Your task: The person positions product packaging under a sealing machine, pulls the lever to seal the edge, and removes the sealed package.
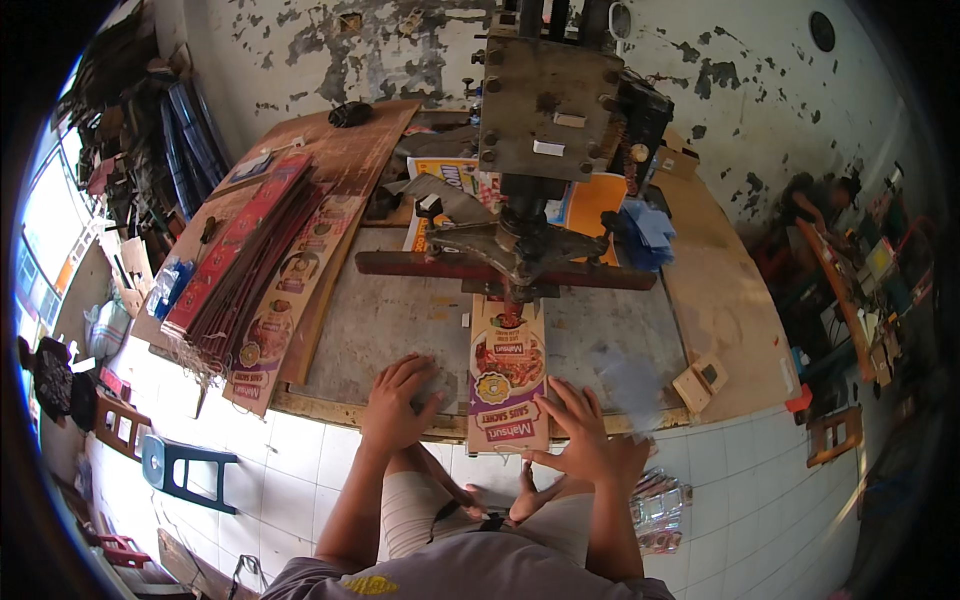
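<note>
A long printed cardboard strip [510,400] in beige, purple and orange lies on the grey metal press bed [350,340]. Its far end runs under the head of a heavy press [548,110], beneath the dark crossbar [430,264]. My right hand [585,430] is at the strip's right edge, fingers spread, thumb and fingertips touching or close to it. To the left of the strip, my left hand [402,400] rests on the bed near its front edge, fingers apart, holding nothing. Whether the press head touches the strip cannot be seen clearly.
Left on the wooden board [375,140] lie a stack of red-brown strips [240,250] and a beige printed strip [290,300]. A small wooden block [700,382] and blue plastic pieces [650,235] are on the right. Clear packets [660,510] and a dark stool [185,470] stand below.
</note>
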A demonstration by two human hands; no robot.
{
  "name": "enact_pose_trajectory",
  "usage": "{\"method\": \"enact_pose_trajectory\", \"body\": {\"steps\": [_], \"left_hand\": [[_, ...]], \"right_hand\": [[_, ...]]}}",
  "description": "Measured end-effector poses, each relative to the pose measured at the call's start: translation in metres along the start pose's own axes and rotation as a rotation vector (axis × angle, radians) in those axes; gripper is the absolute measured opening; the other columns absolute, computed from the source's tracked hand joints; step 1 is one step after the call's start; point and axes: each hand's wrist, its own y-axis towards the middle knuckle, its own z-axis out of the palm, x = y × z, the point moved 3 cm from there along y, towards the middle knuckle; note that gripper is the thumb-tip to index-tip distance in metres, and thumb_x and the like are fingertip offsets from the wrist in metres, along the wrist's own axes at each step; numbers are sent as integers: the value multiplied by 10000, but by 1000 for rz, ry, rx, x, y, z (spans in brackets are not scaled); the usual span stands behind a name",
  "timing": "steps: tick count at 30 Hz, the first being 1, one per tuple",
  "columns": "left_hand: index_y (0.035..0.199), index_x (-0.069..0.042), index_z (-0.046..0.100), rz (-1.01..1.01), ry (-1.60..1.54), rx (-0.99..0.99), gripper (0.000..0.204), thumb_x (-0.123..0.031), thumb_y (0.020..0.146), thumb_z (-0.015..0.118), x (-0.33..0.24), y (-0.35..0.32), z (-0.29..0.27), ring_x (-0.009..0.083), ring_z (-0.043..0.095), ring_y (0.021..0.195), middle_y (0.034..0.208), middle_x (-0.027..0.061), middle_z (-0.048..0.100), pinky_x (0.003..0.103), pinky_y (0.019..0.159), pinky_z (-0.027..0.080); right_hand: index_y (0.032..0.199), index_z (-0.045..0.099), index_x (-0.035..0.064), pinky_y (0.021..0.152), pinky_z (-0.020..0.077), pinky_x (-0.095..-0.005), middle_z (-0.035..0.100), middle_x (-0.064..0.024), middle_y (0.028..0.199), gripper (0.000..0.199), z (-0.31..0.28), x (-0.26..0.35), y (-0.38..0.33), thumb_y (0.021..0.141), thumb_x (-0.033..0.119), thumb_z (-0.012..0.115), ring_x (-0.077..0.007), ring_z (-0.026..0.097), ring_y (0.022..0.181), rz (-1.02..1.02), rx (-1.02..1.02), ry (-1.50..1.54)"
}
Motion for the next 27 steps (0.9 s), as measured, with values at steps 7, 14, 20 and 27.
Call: {"method": "enact_pose_trajectory", "body": {"steps": [7,14,20,27], "left_hand": [[1190,-64,707,8,-2,-2,358,-179,854,752,-1,1,2,305,547,1355,1343,90,658,472,1119,416],[1181,-62,715,3,-11,1,352,-181,852,753,-2,0,1,311,548,1354,1346,93,658,472,1123,414],[1187,-64,716,-3,-3,2,355,-191,858,752,0,1,1,311,547,1355,1352,91,657,470,1123,416],[1195,-75,720,-7,3,4,350,-206,871,746,-1,1,1,310,541,1362,1360,86,655,470,1122,419]], "right_hand": [[1449,585,114,1247,226,-567,391,-126,1609,910,0,-2,-2,748,642,823,-299,373,1492,8,7,-8],[1458,578,119,1250,218,-564,392,-130,1606,911,1,-1,-2,746,631,828,-303,376,1490,8,8,-1],[1459,578,127,1251,212,-567,385,-130,1613,903,1,-1,0,747,622,830,-308,372,1492,16,22,2],[1462,576,125,1251,204,-581,380,-134,1615,904,0,-3,-1,740,599,844,-312,363,1498,14,22,17]]}}
